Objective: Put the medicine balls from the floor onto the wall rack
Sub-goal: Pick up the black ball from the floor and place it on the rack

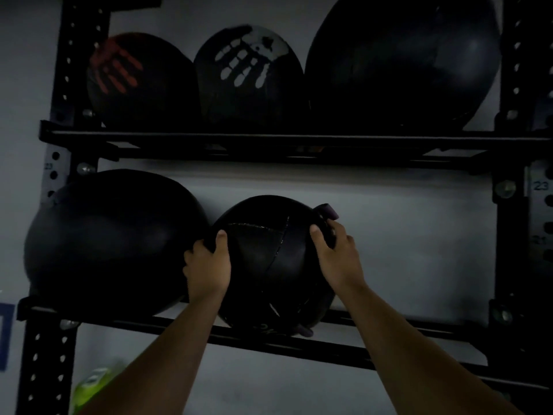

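Hands are gripping a black medicine ball [269, 259] on the lower shelf [389, 333] of a black wall rack [508, 235]: the left hand [208, 266] is clamped on its left side, the right hand [338, 256] on its right, fingers wrapping out of sight behind. It is touching a larger black ball [110, 238] to its left. Three more are sitting on the upper shelf [269, 139], one bearing a red handprint [115, 68], one a white handprint [248, 55]. Dim light is hiding surface detail; a green object [92, 384] at the lower left is too blurred to identify.
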{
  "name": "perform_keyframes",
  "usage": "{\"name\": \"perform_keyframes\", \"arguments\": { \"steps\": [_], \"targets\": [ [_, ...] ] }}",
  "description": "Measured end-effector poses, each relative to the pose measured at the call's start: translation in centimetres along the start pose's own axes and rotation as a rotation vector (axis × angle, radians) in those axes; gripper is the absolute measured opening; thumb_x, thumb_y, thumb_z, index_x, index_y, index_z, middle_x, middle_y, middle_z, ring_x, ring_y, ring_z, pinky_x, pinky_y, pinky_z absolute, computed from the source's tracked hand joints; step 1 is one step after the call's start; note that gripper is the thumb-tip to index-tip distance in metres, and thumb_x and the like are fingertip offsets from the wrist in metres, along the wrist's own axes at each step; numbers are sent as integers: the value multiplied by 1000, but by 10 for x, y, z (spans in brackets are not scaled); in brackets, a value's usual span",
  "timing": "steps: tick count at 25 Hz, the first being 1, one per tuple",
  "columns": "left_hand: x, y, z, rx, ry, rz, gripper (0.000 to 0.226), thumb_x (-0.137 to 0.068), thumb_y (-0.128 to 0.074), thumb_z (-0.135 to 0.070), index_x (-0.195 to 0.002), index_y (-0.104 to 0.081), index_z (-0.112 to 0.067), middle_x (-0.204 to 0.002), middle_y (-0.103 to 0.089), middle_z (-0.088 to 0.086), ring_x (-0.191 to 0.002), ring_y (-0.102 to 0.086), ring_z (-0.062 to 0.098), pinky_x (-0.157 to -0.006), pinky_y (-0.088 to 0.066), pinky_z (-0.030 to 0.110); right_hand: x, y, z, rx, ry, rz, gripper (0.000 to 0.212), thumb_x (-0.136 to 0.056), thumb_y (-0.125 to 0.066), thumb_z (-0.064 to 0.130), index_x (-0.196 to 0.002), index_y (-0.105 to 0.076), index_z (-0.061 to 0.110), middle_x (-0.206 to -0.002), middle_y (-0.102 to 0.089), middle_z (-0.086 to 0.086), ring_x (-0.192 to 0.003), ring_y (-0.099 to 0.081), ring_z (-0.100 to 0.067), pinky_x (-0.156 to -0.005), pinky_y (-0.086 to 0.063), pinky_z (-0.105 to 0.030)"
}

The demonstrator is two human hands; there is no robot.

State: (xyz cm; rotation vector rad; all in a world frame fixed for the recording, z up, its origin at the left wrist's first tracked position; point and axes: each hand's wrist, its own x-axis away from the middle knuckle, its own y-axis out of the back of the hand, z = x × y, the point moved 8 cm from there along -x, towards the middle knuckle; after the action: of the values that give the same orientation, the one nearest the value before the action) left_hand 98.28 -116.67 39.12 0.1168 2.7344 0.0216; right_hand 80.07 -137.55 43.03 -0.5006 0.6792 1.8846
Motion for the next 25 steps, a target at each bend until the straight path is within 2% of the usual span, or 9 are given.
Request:
{"name": "perform_keyframes", "arguments": {
  "steps": [3,5,8,11,13,17,21,23,25],
  "targets": [
    [24,3,-59,-60,-318,-78,36,-99,-54,-32,-131,-64,-20,-138,-57,10,-122,-58,32,-101,-49,43,-8,32,15,55,56,19,49,-101,-56,47,-146,-51,28,-140,-58,-11,-122,-60,-29,-97,-50,-36],
    [44,-16,-102,-136,-463,-2,29,-95,-57,-32,-121,-69,-27,-128,-63,1,-115,-62,24,-101,-51,42,-13,59,29,71,86,12,44,-102,-56,42,-143,-55,26,-139,-60,-12,-120,-62,-28,-94,-51,-35],
    [64,-49,-151,-193,-512,198,22,-93,-58,-32,-110,-71,-30,-122,-66,-5,-112,-64,19,-103,-52,45,-16,111,51,103,98,-36,40,-103,-56,38,-140,-58,24,-135,-63,-10,-115,-63,-27,-92,-51,-35],
    [79,-62,-193,-227,-578,285,15,-94,-58,-32,-100,-72,-31,-115,-71,-6,-108,-66,20,-100,-53,44,-13,174,79,211,158,-129,34,-101,-57,33,-133,-63,21,-117,-67,-4,-98,-60,-21,-82,-43,-29],
    [89,-63,-218,-269,-645,310,16,-94,-58,-32,-102,-72,-30,-114,-69,-4,-107,-66,21,-99,-53,45,-6,211,97,256,178,-184,31,-101,-58,30,-130,-65,20,-107,-67,1,-92,-60,-18,-80,-47,-30],
    [103,-54,-251,-289,-721,347,25,-94,-59,-32,-116,-71,-26,-125,-63,-2,-114,-63,22,-102,-52,46,7,246,122,304,174,-235,31,-103,-58,30,-131,-63,18,-89,-64,4,-76,-60,-14,-70,-52,-31],
    [104,-48,-275,-294,-811,307,29,-95,-61,-35,-121,-68,-24,-123,-59,-1,-114,-60,22,-103,-50,47,2,261,144,303,225,-270,31,-103,-58,29,-131,-63,16,-89,-62,6,-72,-57,-7,-61,-48,-26],
    [96,-49,-289,-285,-821,278,35,-95,-62,-36,-126,-65,-22,-129,-57,1,-119,-58,23,-105,-48,46,-9,272,158,297,254,-277,32,-103,-56,29,-130,-63,14,-92,-64,3,-79,-60,-14,-70,-49,-27],
    [82,-54,-310,-299,-815,221,43,-95,-61,-38,-134,-60,-20,-139,-53,5,-125,-55,27,-108,-46,47,-30,287,174,318,295,-308,31,-103,-55,31,-127,-62,13,-111,-67,-11,-94,-62,-25,-81,-49,-32]
  ]
}}
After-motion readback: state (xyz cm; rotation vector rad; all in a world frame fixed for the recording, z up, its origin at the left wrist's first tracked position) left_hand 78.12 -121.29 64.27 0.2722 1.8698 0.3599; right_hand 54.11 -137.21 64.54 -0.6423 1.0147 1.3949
